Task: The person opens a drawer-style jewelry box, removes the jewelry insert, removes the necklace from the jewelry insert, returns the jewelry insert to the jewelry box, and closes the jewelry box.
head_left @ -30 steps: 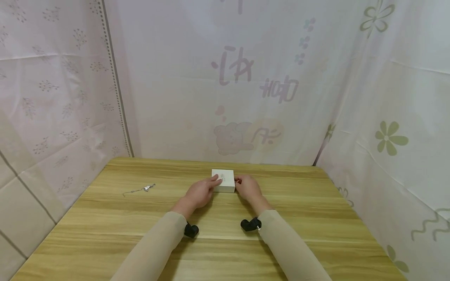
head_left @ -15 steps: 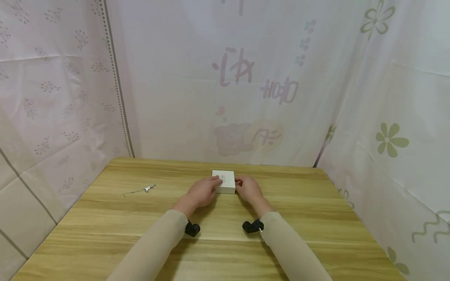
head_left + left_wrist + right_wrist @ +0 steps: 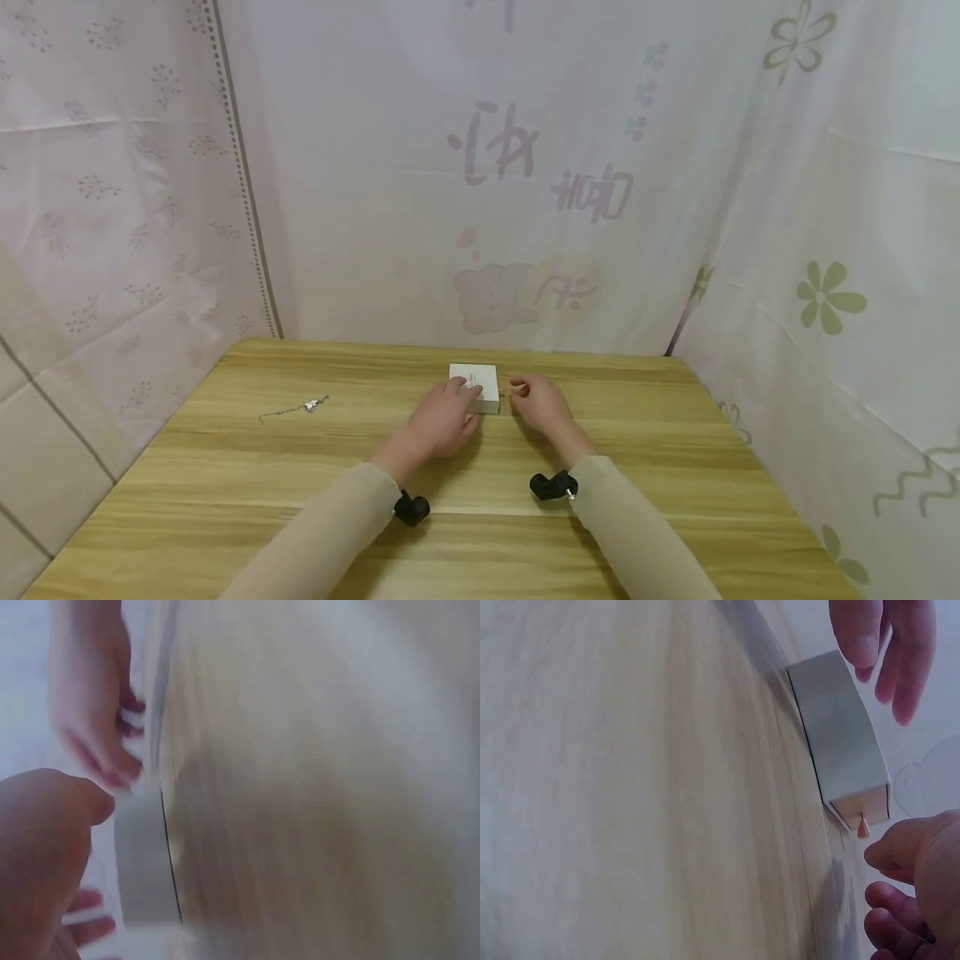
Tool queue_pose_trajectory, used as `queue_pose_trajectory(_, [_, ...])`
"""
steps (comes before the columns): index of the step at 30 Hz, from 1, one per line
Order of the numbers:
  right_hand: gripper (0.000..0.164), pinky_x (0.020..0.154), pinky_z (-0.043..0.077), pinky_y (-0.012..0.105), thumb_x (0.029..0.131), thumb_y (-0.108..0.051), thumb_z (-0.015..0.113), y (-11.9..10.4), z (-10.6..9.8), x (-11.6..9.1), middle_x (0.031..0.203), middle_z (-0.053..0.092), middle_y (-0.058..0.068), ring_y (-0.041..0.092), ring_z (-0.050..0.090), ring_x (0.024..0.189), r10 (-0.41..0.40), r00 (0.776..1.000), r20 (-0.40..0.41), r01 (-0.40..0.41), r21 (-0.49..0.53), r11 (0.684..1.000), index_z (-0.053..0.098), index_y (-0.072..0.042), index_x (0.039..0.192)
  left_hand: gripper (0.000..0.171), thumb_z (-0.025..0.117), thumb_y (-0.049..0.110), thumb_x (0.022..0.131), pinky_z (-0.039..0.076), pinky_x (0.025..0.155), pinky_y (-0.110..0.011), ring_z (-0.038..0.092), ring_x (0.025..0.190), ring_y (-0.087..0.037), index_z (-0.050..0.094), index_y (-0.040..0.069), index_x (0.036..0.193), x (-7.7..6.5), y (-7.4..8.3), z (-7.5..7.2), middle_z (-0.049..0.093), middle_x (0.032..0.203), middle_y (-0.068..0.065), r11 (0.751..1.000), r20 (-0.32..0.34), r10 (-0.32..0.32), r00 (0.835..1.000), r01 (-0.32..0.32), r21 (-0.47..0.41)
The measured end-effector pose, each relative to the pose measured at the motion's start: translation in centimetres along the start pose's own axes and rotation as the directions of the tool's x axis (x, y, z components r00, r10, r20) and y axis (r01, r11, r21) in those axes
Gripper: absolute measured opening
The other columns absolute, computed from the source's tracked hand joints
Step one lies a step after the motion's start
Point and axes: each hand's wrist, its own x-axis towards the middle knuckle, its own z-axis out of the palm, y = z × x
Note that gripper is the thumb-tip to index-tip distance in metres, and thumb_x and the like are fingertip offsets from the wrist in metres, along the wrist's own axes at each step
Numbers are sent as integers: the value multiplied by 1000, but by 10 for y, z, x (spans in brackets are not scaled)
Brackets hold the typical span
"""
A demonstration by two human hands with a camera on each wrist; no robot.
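On the table lies a small white drawer box (image 3: 483,379) with faint print on its lid. A small orange pull tab (image 3: 863,826) sticks out of its tan right end. My left hand (image 3: 444,415) is over the lid's near left part, fingers loosely extended; whether the fingertips touch it, I cannot tell. Just right of the box, my right hand (image 3: 543,406) is apart from the tab, with loosely bent fingers and nothing in them. In the left wrist view the box (image 3: 146,859) is blurred.
A thin silver chain bracelet (image 3: 309,406) with a charm lies on the left of the wooden table (image 3: 480,533). Printed curtains (image 3: 360,208) hang behind the table and along both sides. A black wrist camera (image 3: 411,507) sits at the left cuff, another (image 3: 553,485) at the right.
My right hand has let go at the box's right end and drawn away to the right. My left hand has loosened its grip, its thumb coming off the box's near side.
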Motion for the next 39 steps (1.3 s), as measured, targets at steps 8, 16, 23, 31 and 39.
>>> queue_pose_trajectory(8, [43,101,59,55,104,-23,63,20,-10,0,121,78,16,34,73,113,32,999,-23,-32,8,999,70,-2,141,72,55,58,111,35,129,-66,39,158,-45,44,17,169,-9,33,13,42,168,-21,993,102,-109,989,104,53])
queue_pose_trajectory(16, [46,103,58,55,105,-25,62,26,-17,-2,123,76,17,35,71,115,65,997,-38,-65,11,998,68,-2,144,74,55,60,111,30,131,-70,34,163,-44,41,20,171,5,26,24,42,170,-19,987,83,-145,986,138,77])
queue_pose_trajectory(23, [45,104,58,56,106,-25,63,27,-17,-2,126,77,17,36,72,117,73,997,-30,-72,24,997,68,-2,144,74,53,60,111,29,132,-68,32,165,-45,38,21,172,26,12,26,38,175,-18,978,92,-186,978,175,111])
queue_pose_trajectory(31, [42,104,58,56,108,-26,64,28,-15,1,126,77,17,36,72,118,77,997,-30,-76,29,997,69,-3,143,75,54,59,110,27,131,-72,29,167,-44,35,23,173,47,1,29,33,178,-18,973,119,-221,968,211,92])
queue_pose_trajectory(39, [45,101,58,56,108,-32,65,18,-24,-7,125,75,16,35,72,115,35,999,-42,-35,1,999,68,-5,144,79,56,57,111,27,133,-68,29,167,-45,32,16,174,32,3,19,30,180,-20,985,79,-173,982,171,22])
